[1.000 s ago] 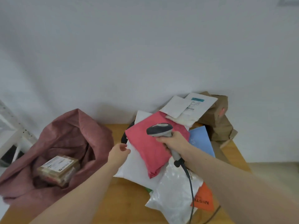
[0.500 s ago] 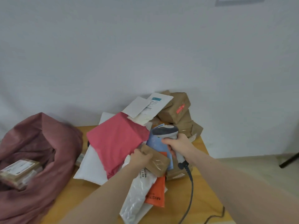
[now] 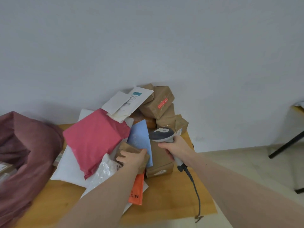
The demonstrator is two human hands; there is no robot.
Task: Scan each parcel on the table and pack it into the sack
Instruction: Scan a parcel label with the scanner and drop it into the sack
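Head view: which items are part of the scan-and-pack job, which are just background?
Job: small brown parcel gripped by left hand; scanner in right hand; red mailer; blue mailer; sack.
Background: black leg; wall.

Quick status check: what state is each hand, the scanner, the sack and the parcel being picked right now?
Left hand: gripping small brown paper parcel.
Right hand: gripping grey handheld scanner, head over the pile.
Small brown paper parcel: on the pile.
Maroon fabric sack: open, beside table.
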